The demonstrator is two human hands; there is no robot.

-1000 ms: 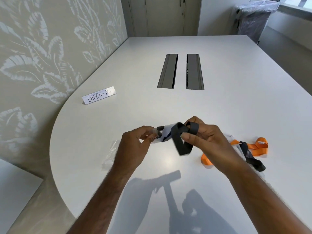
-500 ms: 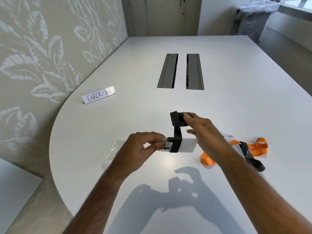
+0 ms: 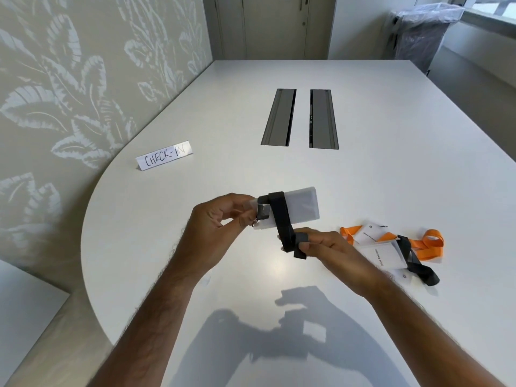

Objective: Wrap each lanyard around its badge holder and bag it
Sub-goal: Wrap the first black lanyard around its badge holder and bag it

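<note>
My left hand [image 3: 220, 227] pinches the clip end of a clear badge holder [image 3: 303, 206] held flat above the white table [image 3: 391, 163]. A black lanyard [image 3: 282, 222] crosses over the holder and runs down to my right hand [image 3: 326, 247], which grips the strap's loose end just below the holder. To the right on the table lie more badge holders [image 3: 386, 256], one with an orange lanyard [image 3: 431, 241] and one with a black lanyard [image 3: 418, 268]. No bag is visible now; my left arm covers the spot where clear plastic lay earlier.
A folded "CHECK-IN" card [image 3: 164, 155] stands at the left of the table. Two dark cable hatches [image 3: 300, 118] sit in the table's middle. A patterned wall [image 3: 69, 79] runs along the left, and a lined bin [image 3: 418, 32] stands at the far right.
The badge holder has risen and tilted. My right hand carried the black strap from above the holder down over its front to below it, adding a turn.
</note>
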